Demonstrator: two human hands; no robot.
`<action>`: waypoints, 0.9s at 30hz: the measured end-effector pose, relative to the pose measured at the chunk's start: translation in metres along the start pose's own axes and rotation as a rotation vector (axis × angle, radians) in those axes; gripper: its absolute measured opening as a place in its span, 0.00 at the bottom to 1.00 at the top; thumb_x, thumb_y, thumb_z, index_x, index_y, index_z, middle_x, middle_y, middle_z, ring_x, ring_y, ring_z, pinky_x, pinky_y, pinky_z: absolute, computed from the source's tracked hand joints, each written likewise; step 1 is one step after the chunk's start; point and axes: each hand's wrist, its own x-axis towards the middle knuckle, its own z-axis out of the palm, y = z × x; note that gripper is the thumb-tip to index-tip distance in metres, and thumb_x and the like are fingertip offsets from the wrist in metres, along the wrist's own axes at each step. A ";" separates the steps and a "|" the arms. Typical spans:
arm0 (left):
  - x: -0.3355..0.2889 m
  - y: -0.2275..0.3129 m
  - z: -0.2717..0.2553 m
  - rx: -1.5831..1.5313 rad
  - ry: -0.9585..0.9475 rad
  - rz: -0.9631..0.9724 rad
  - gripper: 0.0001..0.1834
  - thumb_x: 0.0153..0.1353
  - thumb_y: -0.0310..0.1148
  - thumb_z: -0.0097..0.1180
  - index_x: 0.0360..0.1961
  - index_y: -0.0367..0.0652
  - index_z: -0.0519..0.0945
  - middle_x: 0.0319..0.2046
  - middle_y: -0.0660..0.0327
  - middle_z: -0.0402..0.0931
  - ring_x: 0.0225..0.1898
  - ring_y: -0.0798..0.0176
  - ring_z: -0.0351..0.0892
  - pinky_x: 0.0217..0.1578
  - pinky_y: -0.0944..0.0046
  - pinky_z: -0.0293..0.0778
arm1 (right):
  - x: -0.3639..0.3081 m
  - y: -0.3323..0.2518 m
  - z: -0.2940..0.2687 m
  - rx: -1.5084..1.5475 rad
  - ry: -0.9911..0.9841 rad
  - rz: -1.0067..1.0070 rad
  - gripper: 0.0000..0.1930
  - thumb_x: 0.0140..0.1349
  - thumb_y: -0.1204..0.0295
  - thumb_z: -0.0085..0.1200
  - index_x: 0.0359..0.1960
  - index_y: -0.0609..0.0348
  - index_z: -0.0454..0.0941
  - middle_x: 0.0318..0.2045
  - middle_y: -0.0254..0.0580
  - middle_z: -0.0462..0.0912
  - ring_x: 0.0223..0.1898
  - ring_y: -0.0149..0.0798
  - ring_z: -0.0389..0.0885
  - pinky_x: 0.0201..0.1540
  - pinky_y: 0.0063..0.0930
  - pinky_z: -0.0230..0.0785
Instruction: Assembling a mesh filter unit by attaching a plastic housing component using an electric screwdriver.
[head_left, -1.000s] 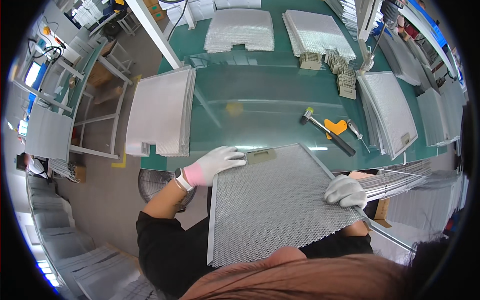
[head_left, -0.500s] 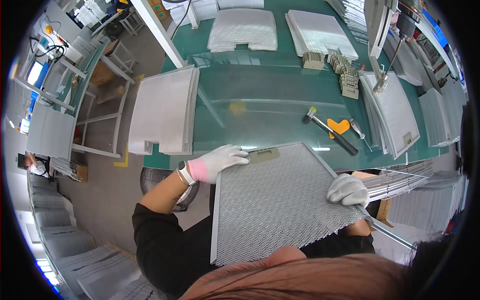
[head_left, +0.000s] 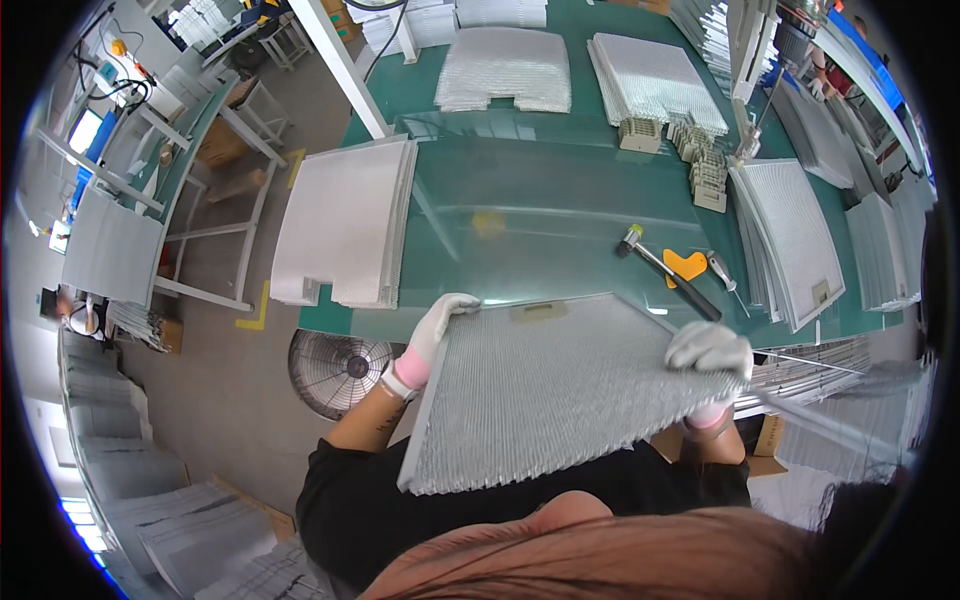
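A silver metal mesh filter panel (head_left: pixel 550 390) is tilted in front of me, its far edge by the table's front edge. Thin metal frame strips border its left, far and right sides; the near mesh edge is bare. A beige plastic plate (head_left: pixel 540 311) sits at the far edge. My left hand (head_left: pixel 440 328), in a white glove with a pink cuff, grips the far left corner. On the right side, my gloved right hand (head_left: pixel 710 350) is closed over the panel's edge and frame strip. A loose end of that metal strip (head_left: pixel 825 425) juts out to the lower right, blurred.
On the green table (head_left: pixel 520 250) lie a hammer (head_left: pixel 670 272), an orange scraper (head_left: pixel 685 265) and a screwdriver (head_left: pixel 727 282). Mesh stacks (head_left: pixel 340 225) stand left, back and right, beside beige plastic pieces (head_left: pixel 708 180). A floor fan (head_left: pixel 340 370) stands below; a powered driver hangs at right.
My left hand has shifted from the panel's top face beside the plastic plate to its far left corner. The panel tilts more, its near edge raised. My right hand keeps its hold.
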 end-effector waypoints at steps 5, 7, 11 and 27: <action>0.015 -0.002 0.022 0.380 0.336 0.167 0.26 0.52 0.21 0.66 0.52 0.33 0.70 0.46 0.54 0.78 0.48 0.63 0.80 0.51 0.65 0.75 | 0.043 0.028 0.001 -0.241 0.175 0.076 0.12 0.72 0.64 0.46 0.33 0.60 0.69 0.24 0.39 0.73 0.24 0.31 0.72 0.27 0.20 0.65; 0.020 -0.014 0.036 -0.165 0.547 -0.089 0.25 0.51 0.21 0.67 0.50 0.33 0.71 0.42 0.54 0.79 0.45 0.64 0.80 0.48 0.66 0.75 | 0.067 0.034 0.013 -0.433 0.288 0.164 0.07 0.69 0.72 0.45 0.32 0.59 0.71 0.23 0.25 0.68 0.26 0.20 0.62 0.26 0.18 0.55; 0.035 -0.026 0.033 0.158 0.625 -0.076 0.26 0.52 0.25 0.68 0.49 0.31 0.71 0.42 0.51 0.79 0.43 0.63 0.80 0.47 0.66 0.74 | 0.098 0.080 0.011 -0.426 0.397 0.229 0.15 0.66 0.70 0.56 0.24 0.59 0.66 0.20 0.24 0.64 0.24 0.20 0.58 0.27 0.19 0.56; 0.034 -0.002 0.017 0.738 0.459 -0.041 0.48 0.43 0.42 0.75 0.59 0.30 0.62 0.41 0.43 0.78 0.42 0.42 0.80 0.43 0.54 0.77 | 0.117 0.092 0.018 -0.345 0.379 0.267 0.12 0.68 0.70 0.55 0.25 0.55 0.69 0.20 0.19 0.63 0.24 0.16 0.55 0.24 0.16 0.50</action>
